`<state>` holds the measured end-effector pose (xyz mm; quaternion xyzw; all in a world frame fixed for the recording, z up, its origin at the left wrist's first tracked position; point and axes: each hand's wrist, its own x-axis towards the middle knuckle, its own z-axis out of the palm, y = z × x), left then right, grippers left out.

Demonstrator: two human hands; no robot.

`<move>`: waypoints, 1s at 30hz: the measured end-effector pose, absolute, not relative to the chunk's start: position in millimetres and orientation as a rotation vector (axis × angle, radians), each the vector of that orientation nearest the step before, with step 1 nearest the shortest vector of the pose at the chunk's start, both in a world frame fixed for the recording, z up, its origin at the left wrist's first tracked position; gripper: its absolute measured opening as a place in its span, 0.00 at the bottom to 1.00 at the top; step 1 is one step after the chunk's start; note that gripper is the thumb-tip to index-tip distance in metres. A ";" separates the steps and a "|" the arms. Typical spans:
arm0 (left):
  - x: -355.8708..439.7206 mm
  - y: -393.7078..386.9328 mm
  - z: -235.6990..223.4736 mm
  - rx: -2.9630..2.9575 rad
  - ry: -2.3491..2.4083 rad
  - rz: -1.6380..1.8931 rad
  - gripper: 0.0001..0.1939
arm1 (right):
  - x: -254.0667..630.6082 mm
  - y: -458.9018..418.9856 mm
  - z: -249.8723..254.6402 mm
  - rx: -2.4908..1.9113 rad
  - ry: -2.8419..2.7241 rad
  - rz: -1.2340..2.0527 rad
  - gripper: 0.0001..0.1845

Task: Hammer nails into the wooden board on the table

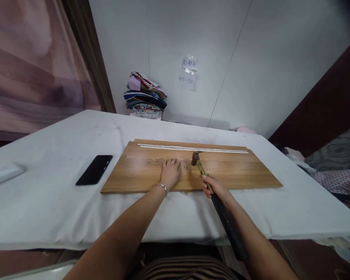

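A brown wooden board [233, 175] lies flat on the table. On it rests my left hand [171, 173], palm down, its fingers slightly apart; the thumb and what lies under the palm are hidden. Several loose nails [153, 160] are scattered just left of those fingers. My right hand [216, 187] is wrapped around the handle of a claw hammer [202, 170], gripping it partway up. The hammer's rusty head is over the board, right of my left hand, and its black grip extends back beneath my forearm. A row of small dark points [210, 169], perhaps nails, runs along the board.
Two white strips [192, 149] run along the board's far side. Left of the board, a black phone [94, 170] lies on the white-covered table [55, 155]. Folded clothes [146, 95] are stacked against the wall, where paper notes [189, 72] are taped. A white object [2, 174] sits at far left.
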<state>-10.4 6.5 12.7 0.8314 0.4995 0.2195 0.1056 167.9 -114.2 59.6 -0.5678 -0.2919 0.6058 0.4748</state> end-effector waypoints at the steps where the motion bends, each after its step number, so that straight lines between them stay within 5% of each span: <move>1: -12.0 7.7 13.4 2.384 1.466 0.690 0.16 | 168.9 -112.7 64.0 -1.372 -0.723 1.460 0.23; 8: -13.8 18.3 19.9 1.726 1.215 1.109 0.19 | 159.5 -87.6 101.7 -1.228 -0.766 1.338 0.22; 19: -7.7 3.5 117.3 1.329 0.917 0.732 0.28 | 71.8 -51.1 79.1 -1.167 -1.019 0.885 0.21; 21: -20.7 -2.6 124.4 1.280 0.954 0.682 0.30 | 65.4 -60.3 68.4 -1.168 -1.203 0.877 0.28; 25: -45.5 -11.0 114.5 1.247 1.047 0.601 0.30 | 71.1 -81.4 54.7 -1.229 -1.569 1.053 0.40; 30: -60.4 -18.3 82.6 1.080 0.979 0.509 0.37 | 87.0 -91.7 58.1 -1.286 -1.818 1.130 0.39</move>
